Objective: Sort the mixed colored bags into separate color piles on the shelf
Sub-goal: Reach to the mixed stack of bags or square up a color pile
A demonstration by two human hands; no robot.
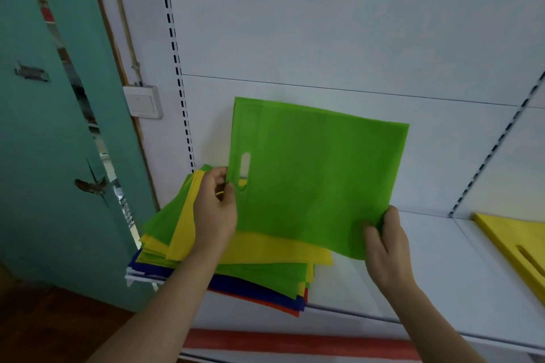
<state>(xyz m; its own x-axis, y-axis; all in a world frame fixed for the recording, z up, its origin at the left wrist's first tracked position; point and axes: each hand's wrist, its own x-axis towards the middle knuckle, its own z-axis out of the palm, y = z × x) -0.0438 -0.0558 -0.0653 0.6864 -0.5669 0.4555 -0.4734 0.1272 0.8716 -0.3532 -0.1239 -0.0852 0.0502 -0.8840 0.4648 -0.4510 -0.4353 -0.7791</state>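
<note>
A flat green bag (318, 174) with a slot handle is held up above the white shelf (442, 268). My left hand (215, 209) pinches its left edge beside the handle slot. My right hand (386, 244) pinches its lower right corner. Beneath it, at the shelf's left end, lies a mixed stack of bags (259, 271): yellow and green on top, blue and red-orange at the bottom. A yellow bag (519, 242) lies flat at the far right of the shelf.
The shelf's white back panel (324, 38) rises behind, with slotted uprights left and right. A teal door (44, 156) and a wall switch (144, 102) stand to the left. A red strip (295, 343) runs below the shelf's front edge.
</note>
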